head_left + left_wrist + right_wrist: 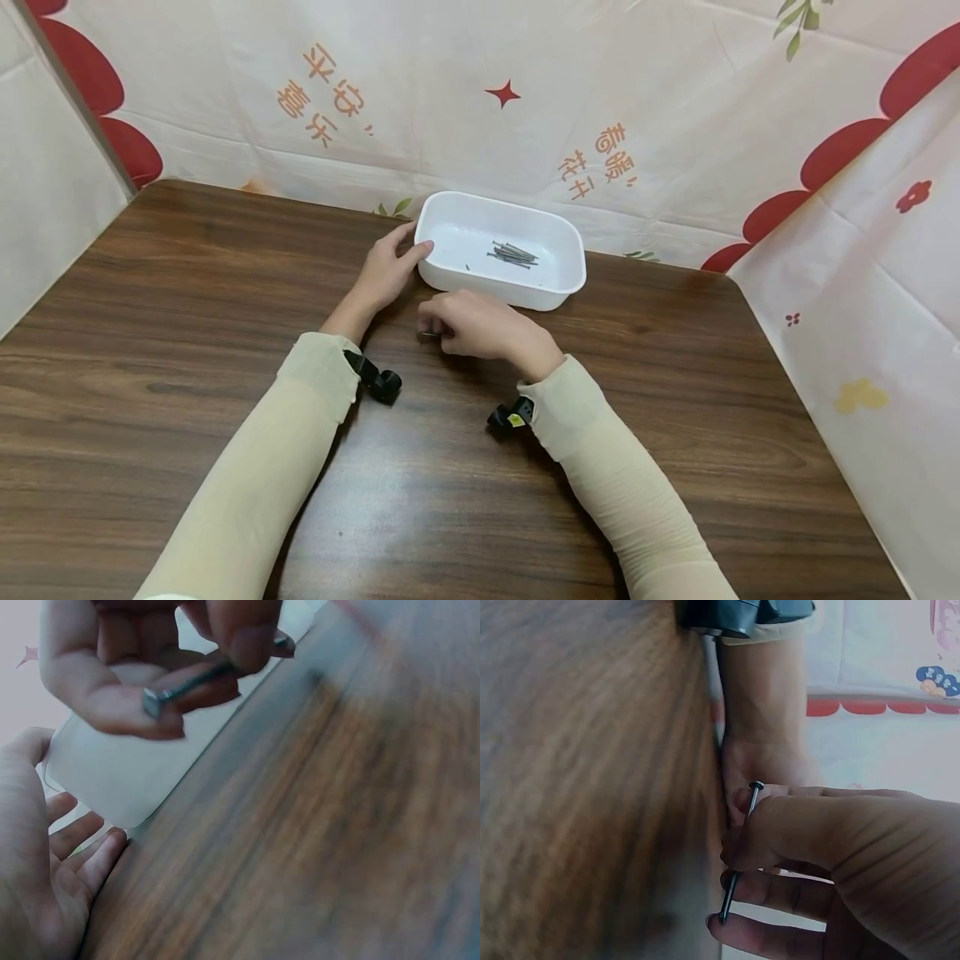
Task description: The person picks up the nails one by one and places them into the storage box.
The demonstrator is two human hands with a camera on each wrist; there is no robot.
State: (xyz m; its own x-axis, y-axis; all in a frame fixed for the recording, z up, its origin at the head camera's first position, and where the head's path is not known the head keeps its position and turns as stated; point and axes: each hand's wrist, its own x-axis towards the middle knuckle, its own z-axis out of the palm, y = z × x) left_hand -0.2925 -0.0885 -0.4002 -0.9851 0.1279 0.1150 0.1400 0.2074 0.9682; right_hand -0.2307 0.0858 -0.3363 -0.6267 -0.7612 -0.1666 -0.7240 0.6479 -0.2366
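Observation:
A white plastic box (517,293) stands at the back of the table, with a small pile of nails (513,255) inside. At its left end, my left hand (386,271) holds the box, thumb over the rim and the other fingers along the outside. In front of the box my right hand (480,325) pinches a single nail (730,894) between thumb and fingers. The left wrist view shows that nail's flat head beside a fingertip, its shaft slanting under the thumb. Its pointed end rests against a finger in the right wrist view.
The brown wood-grain table (675,433) spreads out around both arms. A white printed cloth (465,108) hangs right behind the box, and more cloth lines both sides. Each wrist carries a black camera (386,387). A tiny dark bit lies in the box near its front wall.

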